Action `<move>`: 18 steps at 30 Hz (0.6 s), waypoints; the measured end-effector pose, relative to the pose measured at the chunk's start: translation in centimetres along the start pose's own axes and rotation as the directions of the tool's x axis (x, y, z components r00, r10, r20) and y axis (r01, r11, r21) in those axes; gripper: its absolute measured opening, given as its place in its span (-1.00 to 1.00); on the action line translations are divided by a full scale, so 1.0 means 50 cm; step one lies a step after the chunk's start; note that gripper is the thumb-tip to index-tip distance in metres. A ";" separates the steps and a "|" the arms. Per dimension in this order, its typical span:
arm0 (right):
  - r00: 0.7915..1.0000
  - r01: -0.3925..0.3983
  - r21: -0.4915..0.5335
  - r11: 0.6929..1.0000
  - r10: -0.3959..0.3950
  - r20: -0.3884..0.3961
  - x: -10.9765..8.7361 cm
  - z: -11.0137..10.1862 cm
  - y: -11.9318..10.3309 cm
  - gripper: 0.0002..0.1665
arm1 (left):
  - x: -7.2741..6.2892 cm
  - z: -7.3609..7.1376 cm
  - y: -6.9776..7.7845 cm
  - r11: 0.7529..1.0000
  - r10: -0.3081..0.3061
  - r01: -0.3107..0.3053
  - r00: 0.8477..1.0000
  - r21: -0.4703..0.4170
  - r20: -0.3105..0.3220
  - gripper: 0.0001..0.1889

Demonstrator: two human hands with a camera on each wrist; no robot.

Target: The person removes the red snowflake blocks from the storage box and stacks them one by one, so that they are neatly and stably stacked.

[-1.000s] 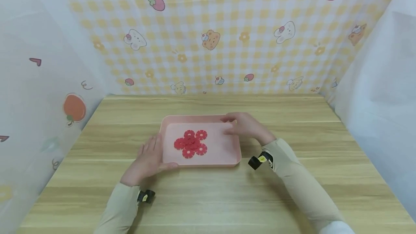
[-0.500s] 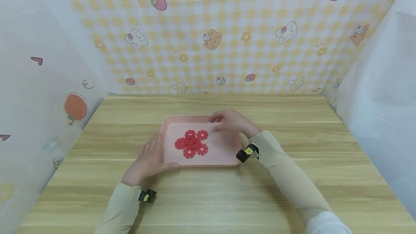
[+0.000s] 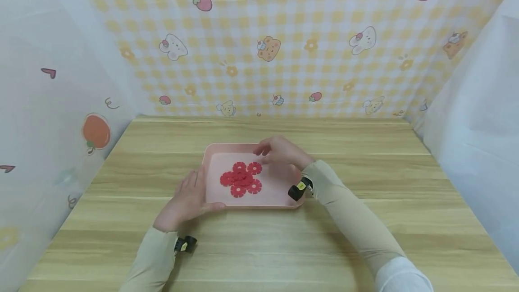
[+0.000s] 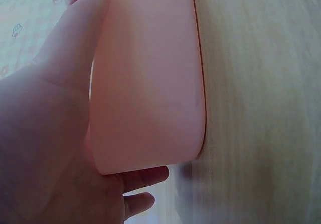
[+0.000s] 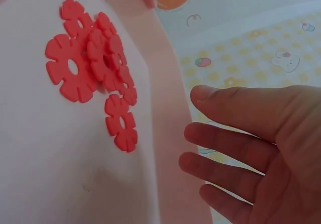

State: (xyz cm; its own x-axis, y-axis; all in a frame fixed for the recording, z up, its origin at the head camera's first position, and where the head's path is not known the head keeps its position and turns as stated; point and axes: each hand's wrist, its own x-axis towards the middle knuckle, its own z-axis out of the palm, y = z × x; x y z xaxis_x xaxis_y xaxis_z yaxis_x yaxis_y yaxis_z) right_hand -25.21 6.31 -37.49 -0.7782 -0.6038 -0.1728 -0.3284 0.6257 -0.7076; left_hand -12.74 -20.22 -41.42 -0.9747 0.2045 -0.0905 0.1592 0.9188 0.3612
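A shallow pink tray [image 3: 279, 193] lies on the table with several red notched discs [image 3: 239, 179] heaped in its left half, some overlapping. In the right wrist view the discs [image 5: 75, 68] look flower-like, each with a hole in the middle. My left hand [image 3: 187, 199] rests against the tray's left end, its thumb along the near rim. The left wrist view shows the hand [image 4: 60, 118] around the corner of the tray [image 4: 150, 83]. Over the tray's far right part hovers my right hand [image 3: 281, 153], fingers loosely bent and holding nothing, just right of the discs.
The wooden table [image 3: 284, 251] spreads around the tray on every side. A yellow checked cloth [image 3: 259, 71] hangs at the back, with pale sheets [image 3: 40, 148] at both sides. Dark wrist cameras [image 3: 300, 189] sit on both sleeves.
My right hand has moved left over the tray, from its right end toward the discs. The left hand keeps its hold at the tray's left end; the discs lie unchanged.
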 end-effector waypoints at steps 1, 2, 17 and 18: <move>1.000 -0.009 0.004 1.000 0.009 0.008 0.003 0.003 0.002 -0.59 | 0.000 0.000 0.001 1.000 0.001 -0.001 1.000 0.001 0.000 0.32; 1.000 -0.023 0.008 1.000 0.023 0.017 0.005 0.005 0.003 -0.59 | 0.000 0.000 0.001 1.000 0.001 -0.001 1.000 0.002 0.001 0.32; 0.993 -0.076 -0.047 0.996 0.080 0.083 0.038 0.046 0.019 -0.56 | 0.001 0.001 0.001 1.000 0.009 -0.009 1.000 -0.010 0.002 0.30; 0.994 -0.067 -0.064 0.996 0.072 0.079 0.039 0.048 0.020 -0.55 | 0.001 0.001 0.001 1.000 0.006 -0.006 1.000 -0.011 0.003 0.30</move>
State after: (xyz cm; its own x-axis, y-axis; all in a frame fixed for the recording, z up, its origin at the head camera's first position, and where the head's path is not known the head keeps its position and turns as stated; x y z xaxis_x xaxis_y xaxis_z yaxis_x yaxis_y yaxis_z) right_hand -25.76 4.58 -40.18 -0.7551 -0.5944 -0.2768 -0.3089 0.6949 -0.6494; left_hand -12.75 -20.14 -41.44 -0.9732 0.2113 -0.0908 0.1637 0.9138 0.3718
